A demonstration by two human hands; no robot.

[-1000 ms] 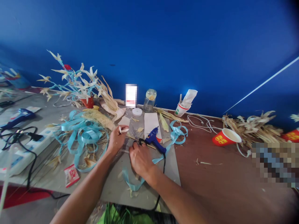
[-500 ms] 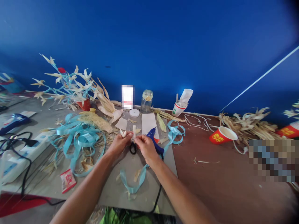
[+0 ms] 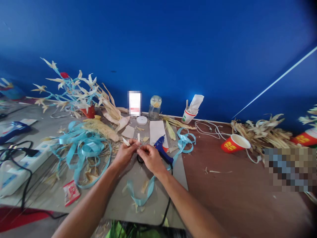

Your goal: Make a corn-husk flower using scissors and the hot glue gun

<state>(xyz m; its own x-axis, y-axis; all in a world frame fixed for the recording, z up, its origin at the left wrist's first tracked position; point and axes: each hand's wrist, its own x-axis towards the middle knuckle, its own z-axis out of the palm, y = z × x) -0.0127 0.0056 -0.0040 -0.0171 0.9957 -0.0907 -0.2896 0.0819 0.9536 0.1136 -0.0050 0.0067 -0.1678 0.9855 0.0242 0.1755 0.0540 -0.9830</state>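
My left hand (image 3: 126,151) and my right hand (image 3: 149,157) meet over the grey mat (image 3: 162,191), fingers pinched together on a small pale husk piece (image 3: 138,138) that sticks up between them. A second pale sliver (image 3: 125,141) pokes out beside my left thumb. Black scissors (image 3: 140,160) lie on the mat just under my right hand. A blue glue gun (image 3: 162,150) rests right of my right hand, its black cord running toward me.
Light blue ribbon (image 3: 84,147) lies tangled at left, and a strip (image 3: 141,195) curls near me. A husk-flower arrangement (image 3: 74,92) in a red pot, a glass jar (image 3: 155,107), paper cups (image 3: 235,143), dried husks (image 3: 264,132), a power strip (image 3: 17,165) and cables surround the mat.
My right hand left the scissors on the mat and rose to join my left hand; both now pinch the husk piece, which sits lower than half a second ago.
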